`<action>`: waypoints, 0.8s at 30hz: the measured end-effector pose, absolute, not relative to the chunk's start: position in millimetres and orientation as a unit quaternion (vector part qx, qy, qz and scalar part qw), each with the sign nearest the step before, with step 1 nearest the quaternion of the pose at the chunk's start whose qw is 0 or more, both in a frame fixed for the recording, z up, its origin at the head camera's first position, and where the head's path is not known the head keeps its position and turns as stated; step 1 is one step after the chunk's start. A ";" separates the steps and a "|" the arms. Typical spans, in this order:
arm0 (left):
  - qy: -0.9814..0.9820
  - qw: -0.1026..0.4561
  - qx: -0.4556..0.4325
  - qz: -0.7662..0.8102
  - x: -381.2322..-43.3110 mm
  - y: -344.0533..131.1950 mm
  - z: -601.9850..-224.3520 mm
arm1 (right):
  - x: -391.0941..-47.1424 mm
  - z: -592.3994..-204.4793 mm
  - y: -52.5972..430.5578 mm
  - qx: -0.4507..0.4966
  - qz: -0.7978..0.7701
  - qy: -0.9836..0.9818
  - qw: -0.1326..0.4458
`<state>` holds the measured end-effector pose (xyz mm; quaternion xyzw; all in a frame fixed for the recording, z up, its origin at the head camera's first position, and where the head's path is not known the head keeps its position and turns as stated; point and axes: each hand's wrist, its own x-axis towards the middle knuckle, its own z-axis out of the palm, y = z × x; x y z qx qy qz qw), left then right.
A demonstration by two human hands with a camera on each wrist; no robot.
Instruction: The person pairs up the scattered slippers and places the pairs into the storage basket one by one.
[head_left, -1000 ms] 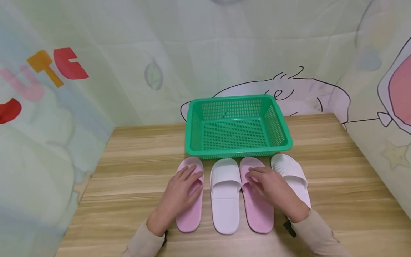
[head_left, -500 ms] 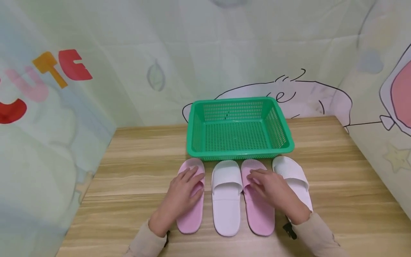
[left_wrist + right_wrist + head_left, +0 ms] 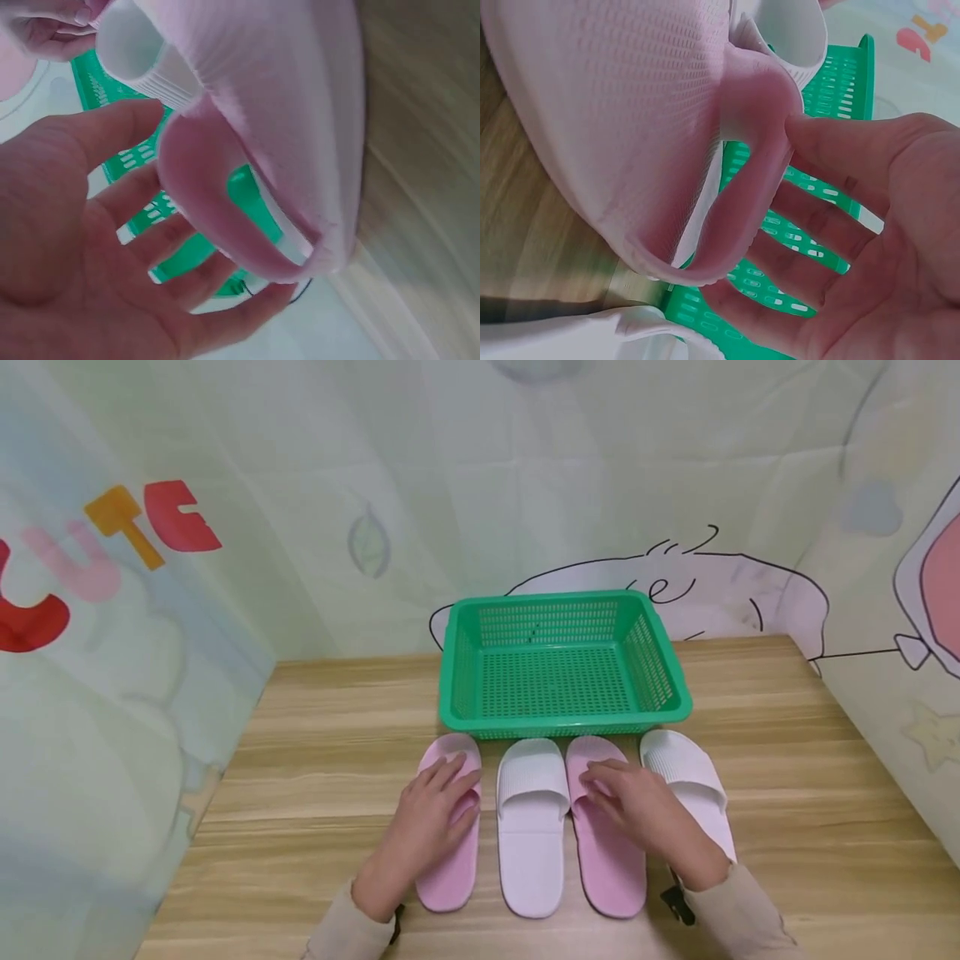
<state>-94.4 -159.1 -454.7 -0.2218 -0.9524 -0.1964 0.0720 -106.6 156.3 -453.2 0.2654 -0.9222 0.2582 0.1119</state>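
Observation:
In the head view, a pink slipper [image 3: 448, 885] lies on the left under my left hand [image 3: 426, 817], whose fingers rest over its strap. My right hand [image 3: 648, 806] lies over the strap of a second pink slipper [image 3: 618, 881]. Between these two is a white slipper [image 3: 531, 868]; another white slipper [image 3: 681, 760] is partly hidden by my right forearm. Up close in the left wrist view, spread fingers touch the pink strap [image 3: 206, 195]. The right wrist view shows the thumb against the pink strap's edge [image 3: 761, 94], the other fingers loosely along its outside.
A green mesh basket [image 3: 566, 727] stands just behind the slippers' toes, nothing inside it. The wood-grain table [image 3: 330, 760] extends to both sides. A printed curtain [image 3: 300, 510] rises along the table's back and sides.
The whole head view has shifted slightly, so everything appears a little lower and further right. Both hands stay on the same pink straps, and the slippers stay in place.

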 end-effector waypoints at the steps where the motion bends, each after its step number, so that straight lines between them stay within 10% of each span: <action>1: -0.953 0.073 -0.221 -0.195 -93.4 -158.4 -454.0 | -106.2 -453.7 156.2 0.265 0.260 -0.922 0.112; 13: -0.955 0.057 -0.206 -0.207 -93.5 -158.8 -451.7 | -104.1 -453.2 156.4 0.274 0.265 -0.917 0.117; 24: -0.906 -0.103 -0.330 -0.244 -110.5 -198.8 -433.6 | -104.0 -452.1 155.9 0.273 0.267 -0.918 0.105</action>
